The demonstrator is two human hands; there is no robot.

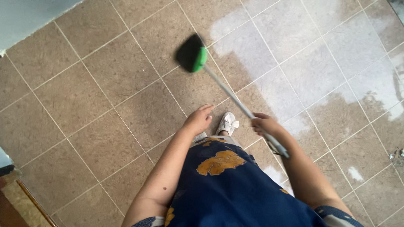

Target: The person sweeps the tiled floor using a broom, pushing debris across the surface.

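Observation:
My right hand (264,124) grips the grey metal handle (231,93) of a broom. Its green and black head (192,53) is blurred and raised above the brown tiled floor (102,106), ahead of me. My left hand (197,120) hangs free in front of my body with its fingers loosely curled, holding nothing. Between my hands a white shoe (227,123) shows on the floor. I wear a dark blue dress with orange patches (220,162).
A wet, shiny patch (302,59) covers the tiles at the right. A small heap of litter (400,155) lies at the right edge. A pale wall (10,18) runs along the top left. Wooden furniture (1,222) stands at the bottom left.

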